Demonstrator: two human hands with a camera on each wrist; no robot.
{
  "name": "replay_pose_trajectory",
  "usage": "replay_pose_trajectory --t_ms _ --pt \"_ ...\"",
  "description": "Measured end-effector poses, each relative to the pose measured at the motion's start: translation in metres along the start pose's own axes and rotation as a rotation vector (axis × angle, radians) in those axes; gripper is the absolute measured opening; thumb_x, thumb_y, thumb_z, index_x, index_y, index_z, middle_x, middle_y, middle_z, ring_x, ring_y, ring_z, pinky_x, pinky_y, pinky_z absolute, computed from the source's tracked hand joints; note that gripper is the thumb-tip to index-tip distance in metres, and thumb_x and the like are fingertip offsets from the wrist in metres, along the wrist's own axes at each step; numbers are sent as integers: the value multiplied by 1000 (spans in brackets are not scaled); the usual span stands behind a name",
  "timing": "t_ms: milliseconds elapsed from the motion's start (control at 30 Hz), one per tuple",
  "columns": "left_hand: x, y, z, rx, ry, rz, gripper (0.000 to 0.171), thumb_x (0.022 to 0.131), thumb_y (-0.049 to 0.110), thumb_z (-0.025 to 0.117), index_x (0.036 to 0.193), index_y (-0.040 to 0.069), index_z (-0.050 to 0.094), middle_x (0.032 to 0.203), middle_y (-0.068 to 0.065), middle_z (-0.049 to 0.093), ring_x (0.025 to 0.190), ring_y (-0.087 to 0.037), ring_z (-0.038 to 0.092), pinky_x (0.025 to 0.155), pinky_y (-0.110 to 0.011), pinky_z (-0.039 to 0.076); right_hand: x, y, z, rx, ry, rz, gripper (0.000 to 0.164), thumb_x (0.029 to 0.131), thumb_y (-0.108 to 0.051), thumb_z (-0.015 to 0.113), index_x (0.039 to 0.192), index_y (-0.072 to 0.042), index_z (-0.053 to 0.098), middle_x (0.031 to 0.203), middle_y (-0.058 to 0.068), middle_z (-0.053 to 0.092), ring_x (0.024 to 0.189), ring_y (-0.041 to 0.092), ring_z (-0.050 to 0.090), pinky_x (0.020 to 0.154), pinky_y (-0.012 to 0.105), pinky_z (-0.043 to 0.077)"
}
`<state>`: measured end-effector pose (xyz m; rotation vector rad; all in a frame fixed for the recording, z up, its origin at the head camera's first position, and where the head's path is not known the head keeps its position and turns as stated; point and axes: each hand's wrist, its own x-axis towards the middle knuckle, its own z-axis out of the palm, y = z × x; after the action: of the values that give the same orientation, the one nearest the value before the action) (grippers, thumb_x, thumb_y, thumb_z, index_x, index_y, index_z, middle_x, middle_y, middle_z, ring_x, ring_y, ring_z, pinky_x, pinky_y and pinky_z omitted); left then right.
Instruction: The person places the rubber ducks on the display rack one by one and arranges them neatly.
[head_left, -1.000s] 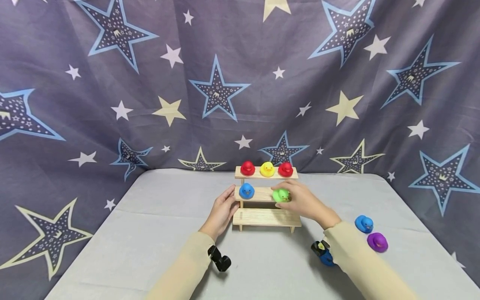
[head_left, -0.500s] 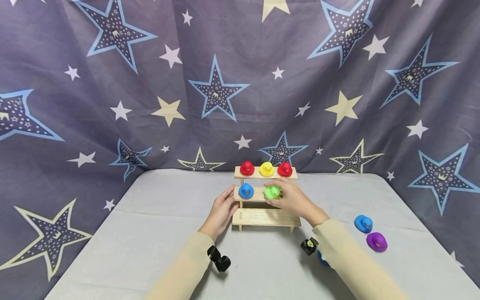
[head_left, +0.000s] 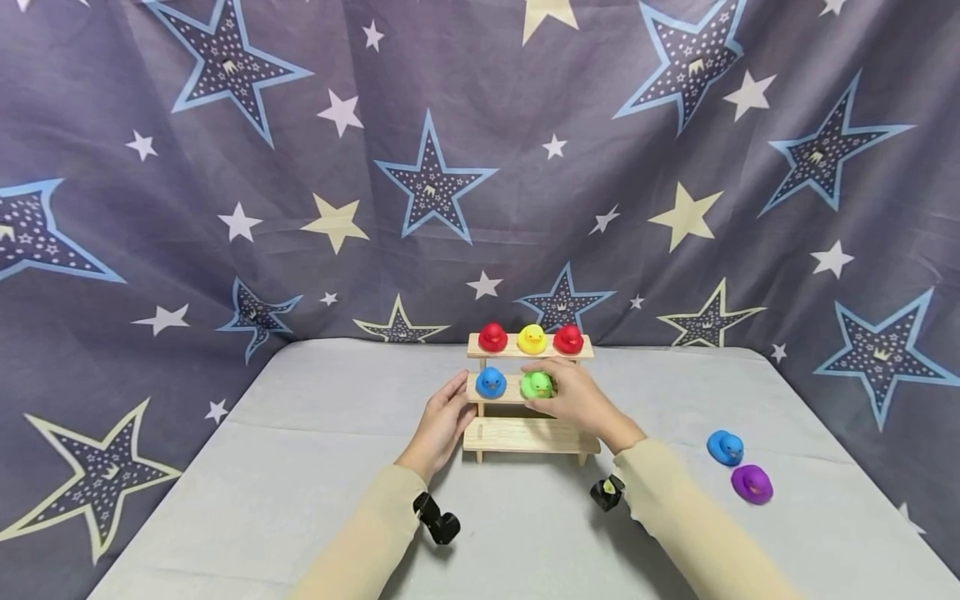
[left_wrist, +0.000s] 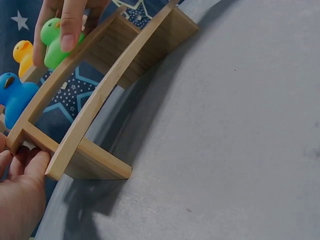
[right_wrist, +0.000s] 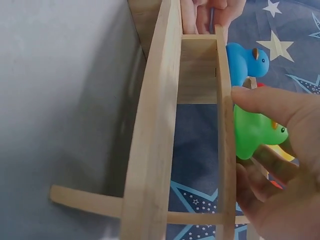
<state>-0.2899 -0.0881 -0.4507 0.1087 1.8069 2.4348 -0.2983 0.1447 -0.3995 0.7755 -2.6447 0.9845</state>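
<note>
Curled right hand (head_left: 581,398) round green duck (head_left: 536,385)

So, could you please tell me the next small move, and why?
I'd probably have the right hand ease off the green duck: it appears seated upright on the middle shelf, beside a blue duck, and the left hand holds the stand.

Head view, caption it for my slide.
Right grip holding a green duck beside a blue duck on the middle wooden shelf, left grip on its end.
</note>
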Motion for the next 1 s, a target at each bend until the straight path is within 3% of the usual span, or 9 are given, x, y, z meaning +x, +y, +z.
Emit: replay_pose_trajectory --t_ms 400,1000 --pt "0 -1 -1 1 5 -10 54 106 3 38 158 1 24 162 -22 21 147 -33 26 119 -40 33 2 0 5 5 -4 55 55 81 -13 84 133 -8 65 136 13 61 122 32 55 103 51 48" --pt "0 0 1 -8 2 -7 53 106 3 37 158 0 23 162 -22 20 148 -33 25 119 -40 33 3 -3 5 3 -15 90 56 83 -13 83 135 -8 63 138 14 59 122 32 54 102 52 49"
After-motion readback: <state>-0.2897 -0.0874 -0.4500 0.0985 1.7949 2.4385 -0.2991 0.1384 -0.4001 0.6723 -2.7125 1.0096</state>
